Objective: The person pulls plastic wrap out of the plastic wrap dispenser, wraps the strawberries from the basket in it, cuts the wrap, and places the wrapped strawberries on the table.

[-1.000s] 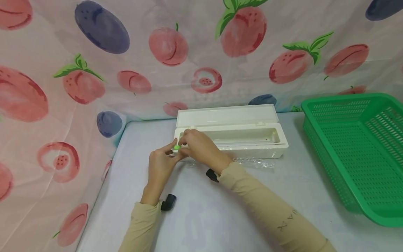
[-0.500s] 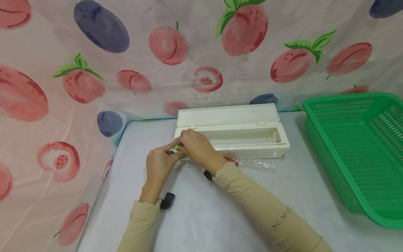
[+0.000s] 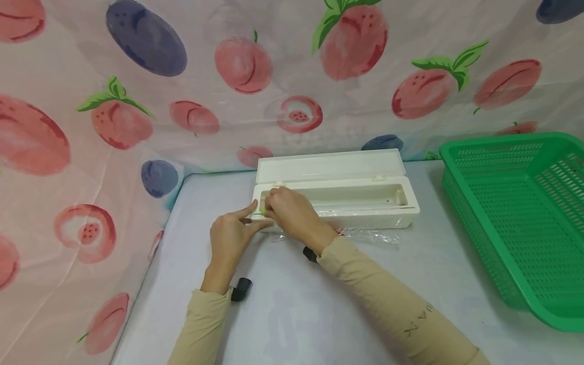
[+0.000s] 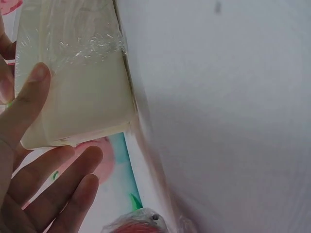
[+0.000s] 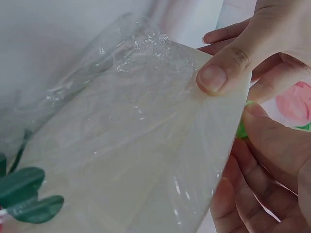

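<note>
A long white cling film dispenser lies on the table with its lid tipped back. Clear film hangs over its front. My left hand holds the dispenser's left end, thumb on the front wall. At that same end, my right hand pinches a small bright green piece, apparently the cutter slider, on the front rim. Fingers hide most of it. In the right wrist view, film creases across the front, and dark green leaf shapes show at the lower left.
A green plastic basket stands on the right of the white-covered table. Fruit-printed cloth rises behind and to the left. Black wrist mounts stick out from both sleeves.
Right hand shifted slightly left, then back right; the green piece now sits a little further right along the front rim. Left hand has kept its hold on the dispenser's end.
</note>
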